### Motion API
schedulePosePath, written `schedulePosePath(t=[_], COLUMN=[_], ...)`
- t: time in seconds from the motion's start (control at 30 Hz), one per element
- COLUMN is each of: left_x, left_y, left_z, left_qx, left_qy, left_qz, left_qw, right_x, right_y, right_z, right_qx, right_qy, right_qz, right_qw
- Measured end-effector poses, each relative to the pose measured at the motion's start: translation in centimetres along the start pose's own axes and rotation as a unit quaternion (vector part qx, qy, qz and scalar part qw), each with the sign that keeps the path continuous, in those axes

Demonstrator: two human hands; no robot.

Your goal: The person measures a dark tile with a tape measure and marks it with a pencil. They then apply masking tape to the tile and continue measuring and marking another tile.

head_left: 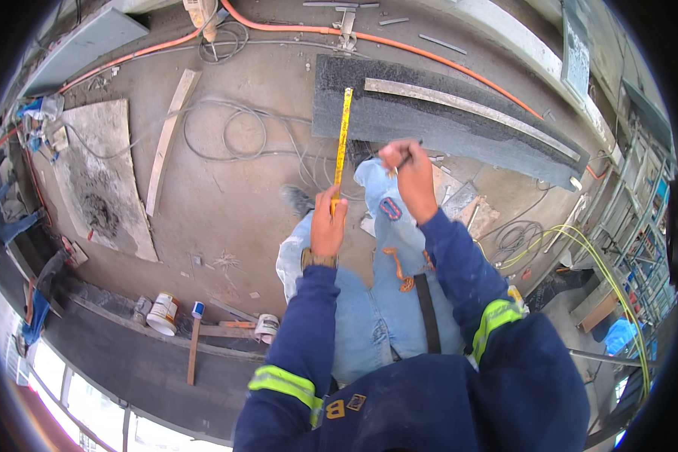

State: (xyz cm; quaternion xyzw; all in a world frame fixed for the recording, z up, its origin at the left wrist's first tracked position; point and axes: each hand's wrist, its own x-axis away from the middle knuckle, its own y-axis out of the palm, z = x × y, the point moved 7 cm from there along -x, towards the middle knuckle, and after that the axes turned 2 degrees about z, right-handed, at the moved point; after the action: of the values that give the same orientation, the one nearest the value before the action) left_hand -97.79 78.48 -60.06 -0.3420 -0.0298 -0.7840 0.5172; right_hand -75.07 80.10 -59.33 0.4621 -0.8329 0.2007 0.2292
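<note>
My left hand (327, 230) is closed around the lower end of a yellow tape measure (343, 139). Its blade runs straight out to the left part of a dark grey stone slab (429, 134), with the tip over the slab. My right hand (416, 181) is raised above my knee, fingers pinched on a thin dark pencil (408, 160). It is somewhat blurred, so whether it is a pencil or a marker is hard to tell. A long pale strip (467, 111) lies along the slab. My jeans-clad legs (384, 301) are bent beneath both hands.
Grey cable (245, 132) coils left of the slab; an orange hose (399, 44) passes behind it. A mortar-stained board (102, 177) and curved plank (169, 139) lie left. Buckets (162, 313) stand at the lower left. Scaffolding (644, 248) is at right. Another person's legs (41, 301) show far left.
</note>
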Motion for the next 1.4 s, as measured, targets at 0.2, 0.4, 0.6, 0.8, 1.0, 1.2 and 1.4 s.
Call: schedulePosePath(t=[0.2,0.4,0.6,0.8,1.0,1.2,1.4], left_x=[-11.4,-17.6,-20.4,-21.1,-21.9,-21.8,-21.9], left_y=[3.8,6.4,7.6,7.5,8.7,6.8,9.4], left_z=[-9.8,-14.0,-17.6,-15.0,-17.0,-17.4,-26.2], left_qx=[-0.027,0.003,-0.012,-0.058,-0.026,-0.001,0.11], left_qy=[-0.003,-0.004,-0.013,0.044,0.128,0.101,-0.012], left_qz=[0.01,0.044,0.05,0.04,0.045,0.044,0.075], left_qw=[1.0,0.999,0.999,0.997,0.99,0.994,0.991], right_x=[7.0,6.2,-5.2,-22.9,-36.5,-33.1,-33.2], right_y=[-3.2,1.2,3.1,8.4,11.9,14.9,13.5], right_z=[1.8,6.6,5.2,7.5,13.3,11.1,12.0], right_qx=[0.012,0.002,0.125,0.393,0.491,0.493,0.503], right_qy=[0.076,0.097,-0.06,-0.371,-0.444,-0.501,-0.484], right_qz=[0.052,-0.047,-0.146,-0.095,-0.177,-0.107,-0.068], right_qw=[0.996,0.994,0.979,0.836,0.729,0.703,0.712])
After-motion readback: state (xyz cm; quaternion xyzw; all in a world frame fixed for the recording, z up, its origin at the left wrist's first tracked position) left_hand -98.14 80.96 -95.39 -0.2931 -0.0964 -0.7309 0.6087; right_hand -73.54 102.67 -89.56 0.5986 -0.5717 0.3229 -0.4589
